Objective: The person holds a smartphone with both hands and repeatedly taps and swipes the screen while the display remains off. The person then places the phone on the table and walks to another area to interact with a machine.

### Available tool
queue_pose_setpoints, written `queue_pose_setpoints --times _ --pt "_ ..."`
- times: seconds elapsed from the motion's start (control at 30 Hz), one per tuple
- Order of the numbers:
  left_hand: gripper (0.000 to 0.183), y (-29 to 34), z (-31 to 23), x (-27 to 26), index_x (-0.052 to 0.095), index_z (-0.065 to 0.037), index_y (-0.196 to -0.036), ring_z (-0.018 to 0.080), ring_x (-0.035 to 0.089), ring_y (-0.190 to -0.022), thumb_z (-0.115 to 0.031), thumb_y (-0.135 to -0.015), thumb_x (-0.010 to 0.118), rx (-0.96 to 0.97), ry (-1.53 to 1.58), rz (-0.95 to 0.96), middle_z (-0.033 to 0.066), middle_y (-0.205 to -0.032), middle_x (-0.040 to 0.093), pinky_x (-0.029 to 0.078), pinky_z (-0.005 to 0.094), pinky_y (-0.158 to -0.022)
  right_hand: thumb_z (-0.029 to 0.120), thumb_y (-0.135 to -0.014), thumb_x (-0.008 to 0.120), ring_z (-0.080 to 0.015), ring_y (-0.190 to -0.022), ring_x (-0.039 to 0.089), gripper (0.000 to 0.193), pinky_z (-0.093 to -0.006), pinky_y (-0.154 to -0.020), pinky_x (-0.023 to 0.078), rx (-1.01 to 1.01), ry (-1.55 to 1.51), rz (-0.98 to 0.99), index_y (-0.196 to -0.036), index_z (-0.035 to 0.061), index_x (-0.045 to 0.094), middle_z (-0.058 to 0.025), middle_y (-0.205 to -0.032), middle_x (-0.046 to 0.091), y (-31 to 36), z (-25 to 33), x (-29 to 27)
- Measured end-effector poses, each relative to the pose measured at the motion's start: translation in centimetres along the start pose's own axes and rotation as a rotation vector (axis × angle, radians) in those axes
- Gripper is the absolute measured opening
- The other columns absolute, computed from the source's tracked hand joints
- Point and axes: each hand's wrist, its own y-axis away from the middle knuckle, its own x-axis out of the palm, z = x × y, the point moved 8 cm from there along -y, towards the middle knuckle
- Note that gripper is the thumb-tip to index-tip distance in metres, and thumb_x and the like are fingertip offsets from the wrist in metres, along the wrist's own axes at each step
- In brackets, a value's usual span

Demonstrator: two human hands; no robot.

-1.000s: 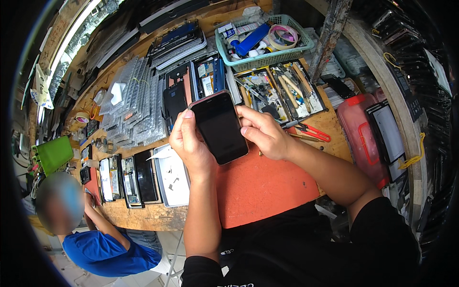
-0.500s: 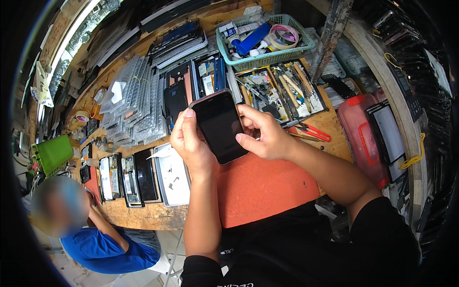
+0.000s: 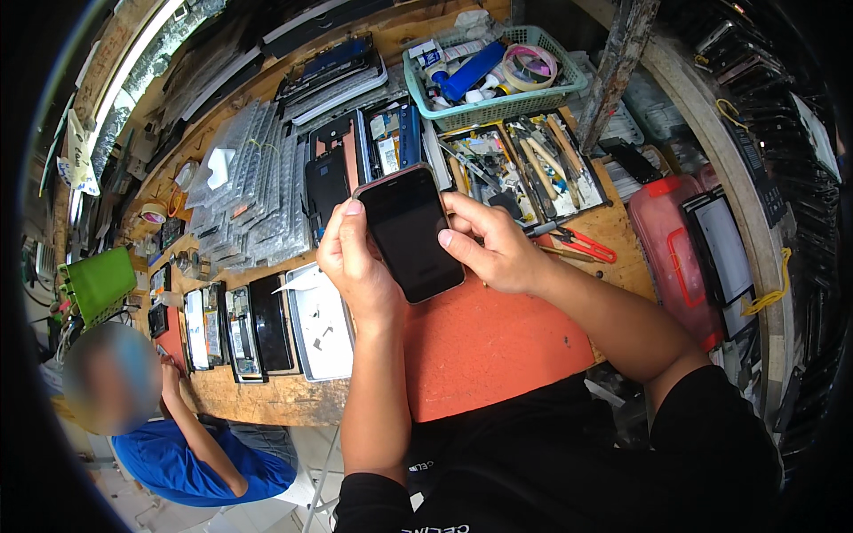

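Observation:
A smartphone (image 3: 410, 240) with a dark screen is held up over the red mat (image 3: 498, 346), its face toward me and its top tilted slightly left. My left hand (image 3: 355, 262) grips its left edge, thumb along the side and fingers curled behind. At the right edge, my right hand (image 3: 493, 249) has its fingers at the phone's side and partly behind it. The right thumb rests at the screen's edge. Fingertips behind the phone are hidden.
Beyond the phone lie a tool tray (image 3: 533, 169) and a green basket (image 3: 498, 105). Red-handled pliers (image 3: 586, 246) lie right. Left are a white tray (image 3: 320, 333), opened phones (image 3: 240, 333) and bubble-wrapped packs (image 3: 253, 191). A person in blue (image 3: 195, 462) sits at left.
My right thumb has lifted from lower on the screen to the phone's right edge. The phone stays almost in place. The person at left has raised a hand slightly.

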Motion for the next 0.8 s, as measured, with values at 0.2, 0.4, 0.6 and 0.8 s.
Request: queue_pose_setpoints --times 0.2,0.4,0.6,0.8 --pt "0.026 -0.2 0.2 -0.3 0.069 0.004 -0.103 0.0060 0.060 -0.080 -0.015 -0.107 0.053 0.008 0.008 0.007 0.0028 -0.092 0.069 0.049 0.0217 -0.073 0.012 -0.102 0.051 -0.0123 -0.063 0.052 0.042 -0.0320 -0.061 0.044 -0.010 -0.016 -0.008 -0.139 -0.0067 0.050 -0.0063 -0.069 0.057 0.1 -0.5 -0.3" --pt "0.026 -0.2 0.3 -0.3 0.069 0.004 -0.102 0.0066 0.060 -0.079 -0.016 -0.106 0.053 -0.010 0.014 0.005 0.0035 -0.091 0.069 0.050 0.0221 -0.073 0.010 -0.099 0.051 -0.0127 -0.063 0.053 0.048 -0.0320 -0.061 0.045 -0.086 -0.080 -0.019 -0.142 -0.0099 0.046 -0.0078 -0.074 0.060 0.0 -2.2 0.0" --pt "0.026 -0.1 0.1 -0.1 0.069 0.004 -0.101 0.0069 0.061 -0.078 -0.016 -0.107 0.053 -0.019 0.017 0.009 0.0034 -0.090 0.069 0.050 0.0223 -0.072 -0.001 -0.091 0.056 -0.0063 -0.080 0.060 0.052 -0.0239 -0.070 0.049 -0.029 -0.038 0.033 -0.142 -0.0079 0.044 -0.0055 -0.091 0.069 0.4 -1.1 0.4" --pt "0.025 0.0 -0.1 0.1 0.068 0.002 -0.096 0.0054 0.058 -0.079 -0.015 -0.107 0.053 -0.001 0.013 -0.005 0.0011 -0.088 0.066 0.048 0.0213 -0.074 0.001 -0.090 0.065 -0.0053 -0.072 0.059 0.052 -0.0230 -0.063 0.048 -0.016 -0.009 0.012 -0.137 -0.0075 0.046 -0.0047 -0.089 0.071 0.3 -0.6 0.3"
